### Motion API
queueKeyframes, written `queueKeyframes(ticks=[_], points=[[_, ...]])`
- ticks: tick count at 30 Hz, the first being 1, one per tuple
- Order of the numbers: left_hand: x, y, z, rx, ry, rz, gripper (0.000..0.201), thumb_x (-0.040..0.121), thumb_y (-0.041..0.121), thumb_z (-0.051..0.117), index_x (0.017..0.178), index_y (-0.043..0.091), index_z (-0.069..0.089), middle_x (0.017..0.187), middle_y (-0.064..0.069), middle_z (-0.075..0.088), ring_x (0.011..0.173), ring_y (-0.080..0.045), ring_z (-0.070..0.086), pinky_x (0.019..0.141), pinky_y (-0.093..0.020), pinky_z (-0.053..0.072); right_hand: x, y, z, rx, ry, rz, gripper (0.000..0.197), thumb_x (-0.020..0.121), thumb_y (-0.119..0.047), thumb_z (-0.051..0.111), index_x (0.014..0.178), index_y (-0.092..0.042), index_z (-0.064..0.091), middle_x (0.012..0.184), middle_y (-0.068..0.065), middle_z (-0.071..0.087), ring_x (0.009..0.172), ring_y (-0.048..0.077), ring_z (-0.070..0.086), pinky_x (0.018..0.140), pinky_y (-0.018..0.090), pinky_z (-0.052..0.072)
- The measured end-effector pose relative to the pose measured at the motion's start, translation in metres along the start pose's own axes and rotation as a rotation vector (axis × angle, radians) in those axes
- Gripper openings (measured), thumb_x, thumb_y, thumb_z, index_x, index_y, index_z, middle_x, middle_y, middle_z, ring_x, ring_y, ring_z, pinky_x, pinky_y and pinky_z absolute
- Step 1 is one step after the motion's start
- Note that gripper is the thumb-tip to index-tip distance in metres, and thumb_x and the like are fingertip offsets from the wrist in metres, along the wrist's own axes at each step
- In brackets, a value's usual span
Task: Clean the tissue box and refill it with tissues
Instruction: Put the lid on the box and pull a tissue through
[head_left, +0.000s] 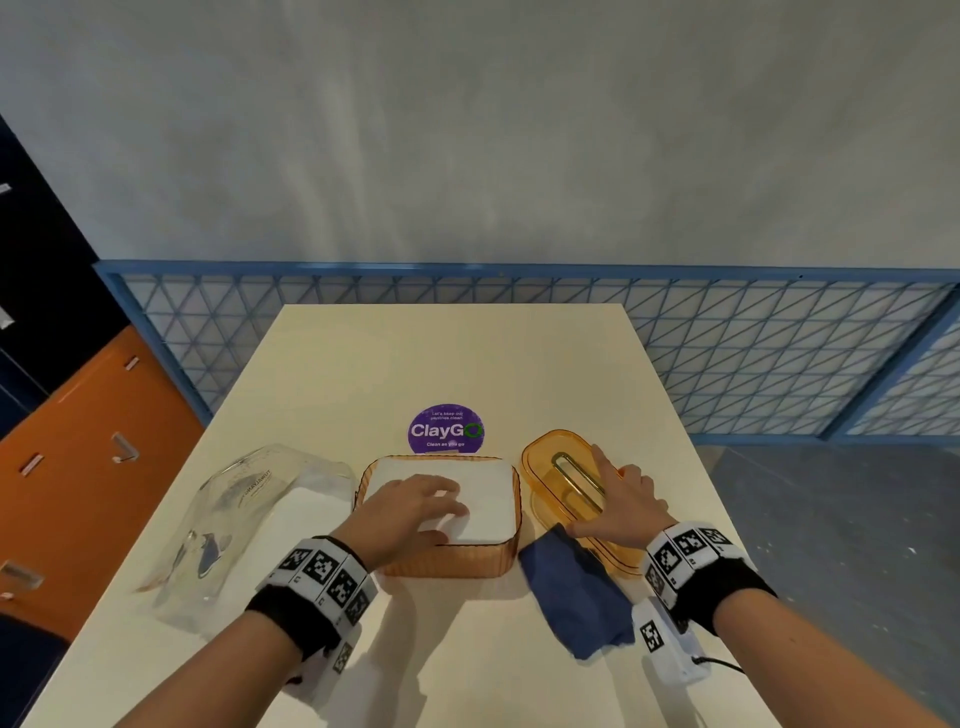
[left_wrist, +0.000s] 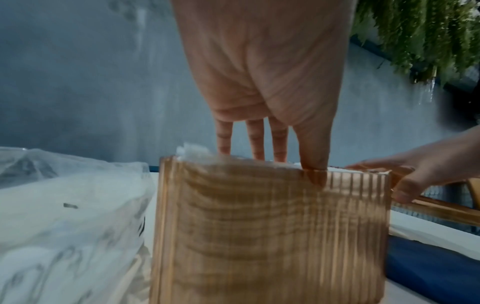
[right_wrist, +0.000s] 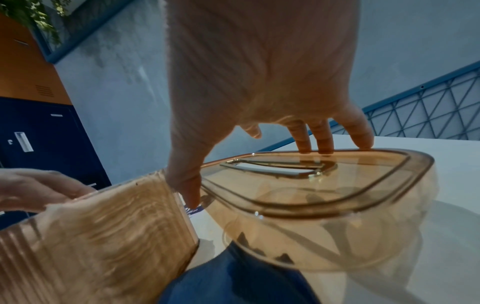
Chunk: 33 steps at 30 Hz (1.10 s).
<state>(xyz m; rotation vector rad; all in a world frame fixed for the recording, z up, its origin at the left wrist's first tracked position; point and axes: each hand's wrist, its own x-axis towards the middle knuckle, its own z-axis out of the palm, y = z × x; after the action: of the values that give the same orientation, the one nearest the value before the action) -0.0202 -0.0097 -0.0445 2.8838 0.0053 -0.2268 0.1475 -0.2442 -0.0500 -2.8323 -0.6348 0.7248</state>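
Observation:
The amber ribbed tissue box (head_left: 441, 561) stands at the table's middle, filled to the rim with white tissues (head_left: 491, 499). My left hand (head_left: 436, 504) lies flat on the stack with fingers straight; in the left wrist view its thumb (left_wrist: 314, 170) dips inside the box (left_wrist: 259, 226) near wall. The amber slotted lid (head_left: 558, 462) lies to the box's right, its near end on a blue cloth (head_left: 576, 597). My right hand (head_left: 615, 499) spans the lid (right_wrist: 324, 185), thumb (right_wrist: 192, 195) at its left rim, fingertips at the far rim.
A clear plastic tissue wrapper (head_left: 244, 519) lies left of the box. A purple round sticker (head_left: 445, 430) is behind it on the cream table (head_left: 467, 358). A blue mesh railing (head_left: 753, 353) runs beyond the far edge; orange and dark lockers (head_left: 88, 431) stand left.

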Motion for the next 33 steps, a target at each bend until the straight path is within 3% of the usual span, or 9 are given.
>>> queueKeyframes(ticks=[6, 13, 17, 22, 29, 33], points=[[-0.002, 0.013, -0.005, 0.037, 0.022, -0.031, 0.037, 0.094, 0.029, 0.050, 0.130, 0.028, 0.053, 0.145, 0.009, 0.043, 0.131, -0.013, 0.045, 0.094, -0.029, 0.044, -0.001, -0.005, 0.015, -0.024, -0.042, 0.073, 0.119, 0.064, -0.059, 0.069, 0.147, -0.034, -0.013, 0.145, 0.015, 0.022, 0.134, 0.034, 0.026, 0.106, 0.051, 0.033], [-0.004, 0.009, -0.001, -0.135, 0.053, -0.058, 0.034, 0.098, 0.027, 0.044, 0.130, 0.024, 0.056, 0.146, 0.005, 0.044, 0.139, -0.011, 0.036, 0.111, -0.027, 0.034, -0.004, -0.006, 0.023, -0.046, -0.063, 0.079, 0.118, 0.065, -0.057, 0.069, 0.148, -0.032, -0.011, 0.145, 0.015, 0.022, 0.134, 0.034, 0.026, 0.104, 0.050, 0.034], [-0.004, 0.009, -0.006, -0.142, 0.136, -0.026, 0.029, 0.098, 0.023, 0.043, 0.119, 0.013, 0.061, 0.123, -0.002, 0.063, 0.115, -0.017, 0.058, 0.093, -0.027, 0.045, -0.006, -0.006, 0.024, -0.055, -0.056, 0.076, 0.116, 0.066, -0.057, 0.069, 0.148, -0.032, -0.010, 0.145, 0.015, 0.023, 0.134, 0.034, 0.027, 0.104, 0.050, 0.035], [-0.004, 0.010, -0.007, -0.242, 0.242, -0.083, 0.019, 0.096, 0.023, 0.047, 0.107, 0.013, 0.059, 0.107, -0.001, 0.066, 0.095, -0.014, 0.059, 0.082, -0.023, 0.045, -0.007, -0.005, 0.023, -0.047, -0.061, 0.071, 0.118, 0.065, -0.058, 0.069, 0.148, -0.032, -0.011, 0.144, 0.015, 0.024, 0.133, 0.034, 0.027, 0.103, 0.049, 0.035], [-0.005, 0.002, -0.006, -0.273, 0.216, -0.084, 0.021, 0.096, 0.017, 0.049, 0.110, 0.008, 0.062, 0.111, -0.003, 0.064, 0.103, -0.015, 0.058, 0.088, -0.021, 0.044, -0.008, -0.007, 0.018, -0.029, -0.042, 0.056, 0.118, 0.065, -0.058, 0.069, 0.148, -0.033, -0.011, 0.144, 0.015, 0.023, 0.134, 0.034, 0.026, 0.104, 0.050, 0.035], [-0.003, -0.006, -0.006, -0.277, 0.227, -0.096, 0.019, 0.094, 0.019, 0.055, 0.103, 0.006, 0.065, 0.104, -0.005, 0.066, 0.098, -0.017, 0.059, 0.075, -0.008, 0.037, -0.010, -0.008, 0.013, -0.016, -0.017, 0.033, 0.117, 0.066, -0.058, 0.068, 0.148, -0.032, -0.011, 0.144, 0.015, 0.024, 0.133, 0.034, 0.027, 0.104, 0.048, 0.035]])
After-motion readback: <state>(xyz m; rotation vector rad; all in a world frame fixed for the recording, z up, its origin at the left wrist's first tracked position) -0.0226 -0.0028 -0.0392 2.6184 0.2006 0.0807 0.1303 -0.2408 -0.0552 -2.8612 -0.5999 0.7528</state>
